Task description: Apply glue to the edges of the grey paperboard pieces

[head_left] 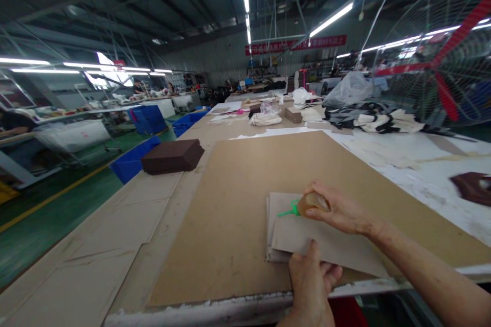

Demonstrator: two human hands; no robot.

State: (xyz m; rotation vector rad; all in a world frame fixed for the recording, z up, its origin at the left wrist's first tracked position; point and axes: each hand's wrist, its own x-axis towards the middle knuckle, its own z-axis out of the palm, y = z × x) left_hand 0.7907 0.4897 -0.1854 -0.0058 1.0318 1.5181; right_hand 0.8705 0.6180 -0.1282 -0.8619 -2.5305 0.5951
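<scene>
My right hand (337,208) is wrapped round an amber squeeze bottle (313,203) with a green nozzle. The bottle lies tilted, its nozzle (288,210) pointing left over the upper left part of a grey-beige sheet (326,240). Beneath that sheet is a small stack of similar sheets (271,230), whose left edges show. My left hand (312,273) grips the sheet's near edge, thumb on top and fingers curled below. A large brown board (230,204) lies under the stack.
A dark brown stack (172,156) stands at the table's left edge, with large grey-beige sheets (111,225) nearer me. Blue bins (134,158) are beyond that edge. Farther back are fabric scraps (376,116) and plastic bags (350,88). A large fan (433,64) is at right.
</scene>
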